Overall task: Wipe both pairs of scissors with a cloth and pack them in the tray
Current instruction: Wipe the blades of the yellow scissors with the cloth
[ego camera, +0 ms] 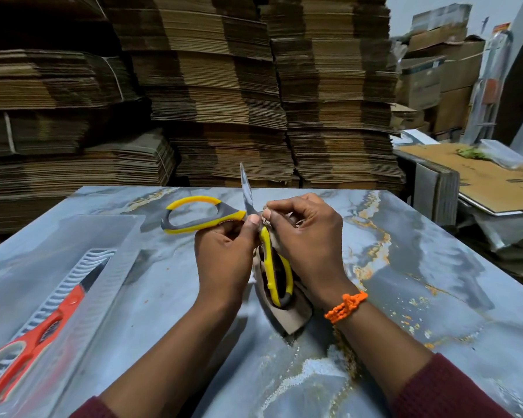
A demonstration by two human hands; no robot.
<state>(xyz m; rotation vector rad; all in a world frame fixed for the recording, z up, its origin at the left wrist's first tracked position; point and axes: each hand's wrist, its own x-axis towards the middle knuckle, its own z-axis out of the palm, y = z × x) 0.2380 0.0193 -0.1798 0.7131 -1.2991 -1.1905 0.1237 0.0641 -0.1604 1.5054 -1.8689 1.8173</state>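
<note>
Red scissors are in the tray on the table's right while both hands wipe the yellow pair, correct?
No: the head view shows the tray with the red scissors on the left of the table. The left hand and right hand do wipe the yellow pair with the cloth.

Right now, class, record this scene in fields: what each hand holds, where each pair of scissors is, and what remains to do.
Left hand: grips the yellow scissors near the pivot
Right hand: pinches the cloth at the blade base
Yellow scissors: opened wide, one blade pointing up, above the table
Orange scissors: lying in the tray, left of the hands
Remaining: yellow scissors not yet packed
Background: cardboard stacks
</note>
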